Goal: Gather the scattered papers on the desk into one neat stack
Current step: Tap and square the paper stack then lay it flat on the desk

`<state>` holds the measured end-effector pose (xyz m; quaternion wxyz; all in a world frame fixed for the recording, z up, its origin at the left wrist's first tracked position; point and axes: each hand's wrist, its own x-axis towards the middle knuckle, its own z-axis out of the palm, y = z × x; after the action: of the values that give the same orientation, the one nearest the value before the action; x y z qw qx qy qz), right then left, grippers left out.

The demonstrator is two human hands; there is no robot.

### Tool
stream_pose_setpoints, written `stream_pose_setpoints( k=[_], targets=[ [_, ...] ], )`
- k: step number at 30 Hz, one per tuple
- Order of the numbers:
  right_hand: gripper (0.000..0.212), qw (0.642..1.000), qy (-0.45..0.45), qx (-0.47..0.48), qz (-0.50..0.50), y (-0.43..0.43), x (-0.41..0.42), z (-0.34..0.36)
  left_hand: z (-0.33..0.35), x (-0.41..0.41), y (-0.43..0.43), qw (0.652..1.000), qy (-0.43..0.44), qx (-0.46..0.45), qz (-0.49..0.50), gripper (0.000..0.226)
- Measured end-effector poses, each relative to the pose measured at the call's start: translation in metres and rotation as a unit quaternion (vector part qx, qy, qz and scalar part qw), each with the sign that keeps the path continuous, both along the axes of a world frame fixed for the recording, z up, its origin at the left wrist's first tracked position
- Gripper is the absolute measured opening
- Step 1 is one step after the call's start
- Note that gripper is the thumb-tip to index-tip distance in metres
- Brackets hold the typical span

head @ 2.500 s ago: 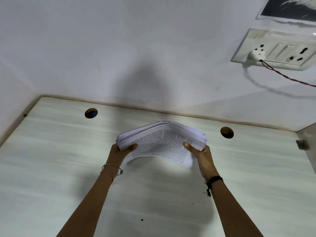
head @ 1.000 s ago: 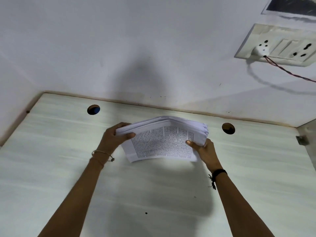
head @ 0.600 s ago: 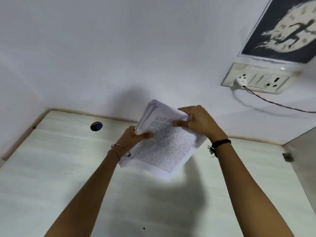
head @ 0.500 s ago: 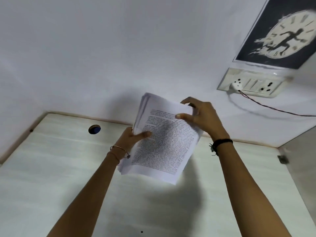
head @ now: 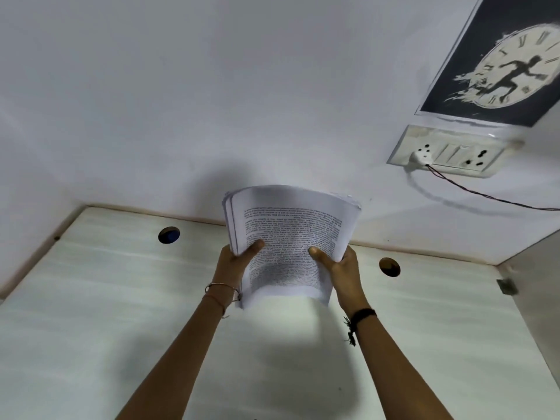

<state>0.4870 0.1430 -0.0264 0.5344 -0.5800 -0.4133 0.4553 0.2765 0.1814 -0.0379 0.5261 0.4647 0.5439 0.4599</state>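
A thick stack of printed white papers (head: 291, 234) is held upright above the pale desk (head: 91, 313), its printed face toward me and its top edge curving back. My left hand (head: 235, 262) grips the stack's lower left side, thumb on the front page. My right hand (head: 341, 268) grips the lower right side, thumb also on the front. The stack's bottom edge hangs a little above the desk top.
Two round cable holes, the left hole (head: 169, 234) and the right hole (head: 389, 267), lie near the desk's back edge. On the white wall hang a socket panel (head: 448, 153) with a plugged cord and a clock poster (head: 512, 65). A side panel (head: 536, 298) bounds the desk at right.
The stack was turned from lying flat in both hands to standing on end. My right hand moved from the top corner down to the lower right side.
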Motion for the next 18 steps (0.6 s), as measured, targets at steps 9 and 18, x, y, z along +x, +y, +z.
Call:
stream_pose_setpoints(
  k=[9, 18],
  targets=[
    [0.046, 0.996, 0.055, -0.057, 0.038, -0.014, -0.003, -0.037, -0.040, -0.009, -0.015, 0.993, 0.105, -0.060, -0.011, 0.077],
    [0.036, 0.996, 0.067, -0.005, 0.054, -0.009, 0.000, -0.022, -0.033, 0.001, -0.006, 0.998, 0.057, -0.001, 0.029, 0.094]
  ],
)
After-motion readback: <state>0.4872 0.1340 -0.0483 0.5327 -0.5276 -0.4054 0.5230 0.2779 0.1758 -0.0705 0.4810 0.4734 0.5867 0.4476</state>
